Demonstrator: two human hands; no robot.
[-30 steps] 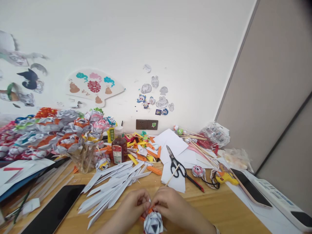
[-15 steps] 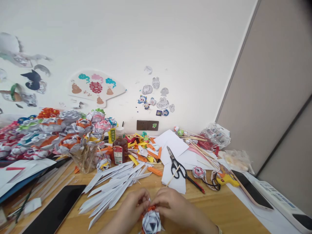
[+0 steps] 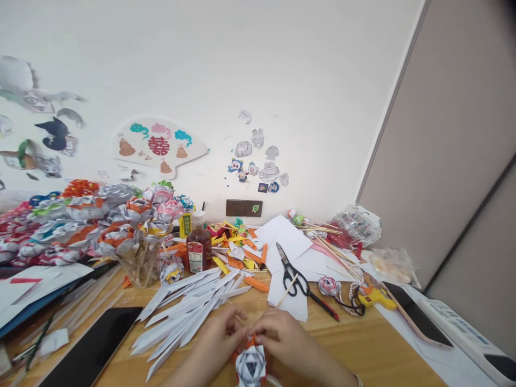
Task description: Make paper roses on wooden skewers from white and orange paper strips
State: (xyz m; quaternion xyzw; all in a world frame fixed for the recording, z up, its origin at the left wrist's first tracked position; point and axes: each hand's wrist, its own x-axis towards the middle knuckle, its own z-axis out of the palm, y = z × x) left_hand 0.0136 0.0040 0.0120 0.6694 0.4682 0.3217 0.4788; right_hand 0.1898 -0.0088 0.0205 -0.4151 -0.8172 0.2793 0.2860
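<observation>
At the bottom middle of the view is a folded-paper flower (image 3: 250,366), white with dark marks at its centre and orange paper around its edge. My left hand (image 3: 226,334) has its fingers closed on the orange paper at the flower's far side. From the right, my right hand (image 3: 278,334) pinches the same far edge, its fingertips close to the left ones. The exact grip is partly hidden behind the fingers. Folded white paper strips (image 3: 193,309) lie left of the hands. Black-handled scissors (image 3: 300,282) rest on white paper (image 3: 282,301) beyond the right hand.
Finished paper flowers (image 3: 116,236) crowd the left. A jar of brown liquid (image 3: 199,244) stands beside orange and yellow folded pieces (image 3: 242,252). A black phone (image 3: 92,344) lies front left. A yellow glue gun (image 3: 377,298), another phone (image 3: 417,312) and thin sticks (image 3: 334,250) are at right.
Both hands stay on the flower's far edge, with small finger shifts. The flower has turned slightly in them. The rest of the table looks the same.
</observation>
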